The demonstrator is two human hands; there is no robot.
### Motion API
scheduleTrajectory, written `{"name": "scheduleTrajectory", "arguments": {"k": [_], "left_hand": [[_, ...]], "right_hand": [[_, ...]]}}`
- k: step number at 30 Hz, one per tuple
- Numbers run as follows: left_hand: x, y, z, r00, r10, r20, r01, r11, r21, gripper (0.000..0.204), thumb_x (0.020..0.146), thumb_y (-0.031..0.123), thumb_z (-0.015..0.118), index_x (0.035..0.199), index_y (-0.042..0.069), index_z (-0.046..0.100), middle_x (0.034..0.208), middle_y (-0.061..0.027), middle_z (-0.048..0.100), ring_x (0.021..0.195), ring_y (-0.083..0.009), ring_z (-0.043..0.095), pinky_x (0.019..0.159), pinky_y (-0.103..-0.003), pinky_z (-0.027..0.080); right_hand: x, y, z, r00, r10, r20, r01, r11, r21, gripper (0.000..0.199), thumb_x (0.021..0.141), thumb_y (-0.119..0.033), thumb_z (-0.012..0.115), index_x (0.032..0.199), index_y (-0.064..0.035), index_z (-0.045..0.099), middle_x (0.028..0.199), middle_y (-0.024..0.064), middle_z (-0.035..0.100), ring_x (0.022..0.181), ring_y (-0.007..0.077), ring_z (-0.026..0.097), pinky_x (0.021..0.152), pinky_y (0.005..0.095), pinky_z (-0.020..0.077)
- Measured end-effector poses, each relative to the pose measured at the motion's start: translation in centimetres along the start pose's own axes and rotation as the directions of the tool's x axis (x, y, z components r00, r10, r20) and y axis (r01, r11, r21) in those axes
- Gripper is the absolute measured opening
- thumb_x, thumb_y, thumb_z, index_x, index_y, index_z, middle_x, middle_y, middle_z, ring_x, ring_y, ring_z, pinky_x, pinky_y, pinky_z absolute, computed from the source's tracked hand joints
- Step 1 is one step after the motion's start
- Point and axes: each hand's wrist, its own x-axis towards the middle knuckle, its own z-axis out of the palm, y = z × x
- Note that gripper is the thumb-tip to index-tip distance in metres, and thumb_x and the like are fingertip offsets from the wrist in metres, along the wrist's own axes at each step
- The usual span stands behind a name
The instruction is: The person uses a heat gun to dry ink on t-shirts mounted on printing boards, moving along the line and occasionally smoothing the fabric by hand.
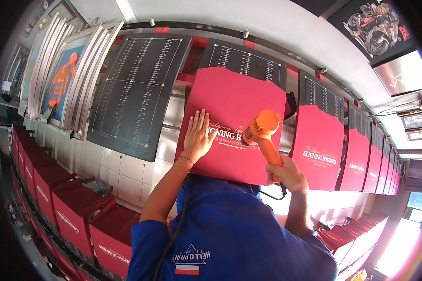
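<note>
A red T-shirt (229,96) with white lettering lies stretched over a black printing board (248,57) in front of me. My left hand (198,135) rests flat on the cloth, fingers stretched out, just left of the lettering. In my right hand (289,174) is an orange heat gun (267,123), gripped by its handle. Its dark nozzle hangs over the print and hides part of the lettering. I cannot tell the gap between nozzle and cloth. The gun's black cord (280,193) curves down from the handle.
To the left is a bare black board (131,89) with white ruler marks. Beyond it, framed screens (75,70) lean together. More red shirts on boards (316,145) run off to the right. Another row of printed red shirts (70,206) stands at lower left.
</note>
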Motion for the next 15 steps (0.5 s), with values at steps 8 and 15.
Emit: {"name": "scheduleTrajectory", "arguments": {"k": [8, 15], "left_hand": [[-3.3, 2.9, -0.4, 0.999, -0.048, 0.025, 0.048, 0.999, -0.009, 0.074, 0.097, 0.039, 0.053, 0.151, -0.004, 0.026, 0.159, -0.0230, 0.026, 0.148, -0.0379, 0.024, 0.120, -0.050, 0.022], [-6.5, 5.3, -0.7, 0.994, -0.095, 0.061, 0.097, 0.995, -0.036, 0.077, 0.097, 0.039, 0.054, 0.152, -0.004, 0.024, 0.159, -0.0229, 0.024, 0.147, -0.0393, 0.024, 0.120, -0.052, 0.021]], "right_hand": [[-0.6, 0.7, -1.7, 0.999, -0.007, 0.040, 0.006, 0.999, 0.040, 0.018, 0.090, -0.013, 0.061, 0.097, 0.0021, 0.055, 0.069, 0.0051, 0.057, 0.059, 0.0124, 0.061, 0.055, 0.0273, 0.0487], [-0.5, 1.9, -2.5, 0.997, -0.060, 0.045, 0.059, 0.998, 0.024, 0.016, 0.090, -0.014, 0.060, 0.095, 0.0010, 0.054, 0.069, 0.0062, 0.060, 0.059, 0.0135, 0.061, 0.056, 0.0273, 0.0490]]}}
